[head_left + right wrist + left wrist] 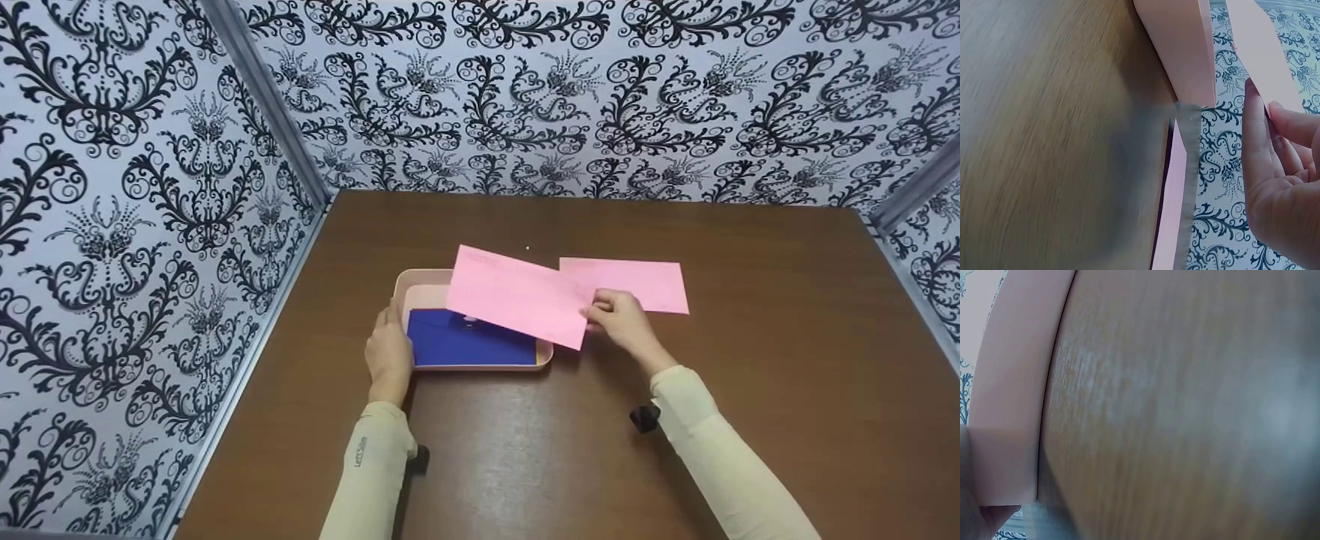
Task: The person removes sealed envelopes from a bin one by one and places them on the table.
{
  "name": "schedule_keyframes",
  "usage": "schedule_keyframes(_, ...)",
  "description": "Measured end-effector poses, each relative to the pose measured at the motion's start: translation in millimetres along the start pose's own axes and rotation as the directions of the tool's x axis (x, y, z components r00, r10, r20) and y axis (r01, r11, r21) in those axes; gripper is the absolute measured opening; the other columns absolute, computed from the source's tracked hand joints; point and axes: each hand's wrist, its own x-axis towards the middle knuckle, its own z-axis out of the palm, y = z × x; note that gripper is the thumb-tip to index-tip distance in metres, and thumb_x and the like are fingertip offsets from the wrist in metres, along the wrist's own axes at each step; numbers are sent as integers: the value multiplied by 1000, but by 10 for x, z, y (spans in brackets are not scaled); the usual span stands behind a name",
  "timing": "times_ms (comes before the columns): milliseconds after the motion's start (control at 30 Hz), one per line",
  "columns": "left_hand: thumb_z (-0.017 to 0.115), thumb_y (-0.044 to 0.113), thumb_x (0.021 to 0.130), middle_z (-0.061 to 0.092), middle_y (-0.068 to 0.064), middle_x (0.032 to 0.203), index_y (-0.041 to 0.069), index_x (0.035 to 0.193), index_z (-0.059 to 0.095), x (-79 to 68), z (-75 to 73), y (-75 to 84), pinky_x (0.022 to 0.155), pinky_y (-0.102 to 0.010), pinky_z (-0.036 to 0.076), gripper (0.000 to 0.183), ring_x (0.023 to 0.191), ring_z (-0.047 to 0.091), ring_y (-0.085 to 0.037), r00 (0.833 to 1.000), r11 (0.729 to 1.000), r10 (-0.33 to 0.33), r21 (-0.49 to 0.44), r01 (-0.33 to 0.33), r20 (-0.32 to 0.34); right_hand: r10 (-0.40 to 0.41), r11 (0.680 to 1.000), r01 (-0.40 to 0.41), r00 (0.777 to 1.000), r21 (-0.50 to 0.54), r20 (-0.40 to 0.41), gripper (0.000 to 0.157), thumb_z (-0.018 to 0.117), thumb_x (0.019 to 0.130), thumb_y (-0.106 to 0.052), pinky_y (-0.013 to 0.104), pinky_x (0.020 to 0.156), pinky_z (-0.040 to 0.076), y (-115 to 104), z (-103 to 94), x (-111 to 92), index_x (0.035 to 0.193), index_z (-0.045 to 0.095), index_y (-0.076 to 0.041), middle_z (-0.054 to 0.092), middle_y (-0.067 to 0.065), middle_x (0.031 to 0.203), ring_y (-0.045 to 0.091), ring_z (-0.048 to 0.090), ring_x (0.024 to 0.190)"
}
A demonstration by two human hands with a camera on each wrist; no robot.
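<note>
A second pink envelope (634, 283) lies flat on the brown wooden table (750, 375); black-and-white damask-patterned walls (135, 225) enclose the table.

Even light; wrist views seemingly blurred

Cream long sleeves (373, 472), grey lettering on left, black wrist mounts (643, 417)

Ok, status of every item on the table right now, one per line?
Pink tray: on the table, steadied by the left hand.
Blue envelope: flat inside the tray.
Held pink envelope: pinched by the right hand, tilted over the tray.
Second pink envelope: flat on the table.
</note>
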Motion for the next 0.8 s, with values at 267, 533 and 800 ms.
schedule_keyframes(267, 49, 1, 94, 60, -15, 137, 10, 148, 45, 3, 2, -6, 86, -56, 56, 55, 101, 68, -46, 1000, 1000, 4, -5, -4, -6, -13, 999, 13, 1000, 51, -3, 22, 60, 93, 3, 43, 78, 61, 33, -77, -51, 74, 50, 0, 62, -3, 71, 6, 65, 70)
schedule_keyframes(533, 48, 1, 94, 60, -14, 137, 11, 147, 46, -5, 2, -8, 86, -57, 55, 54, 101, 68, -47, 1000, 1000, 4, -11, -4, -8, 9, 998, -9, 1000, 69, 6, 22, 60, 94, 1, 38, 78, 62, 66, -164, -94, 75, 49, 3, 61, -7, 70, 6, 63, 71)
schedule_keyframes(800, 46, 1, 95, 59, -13, 139, 9, 149, 45, -3, 2, 1, 88, -55, 55, 54, 103, 68, -45, 1000, 1000, 0, -5, 0, -5, 12, 997, -12, 1000, 75, 2, 21, 60, 94, 0, 32, 75, 62, 119, -227, -128, 78, 50, 6, 61, -5, 69, 4, 62, 70)
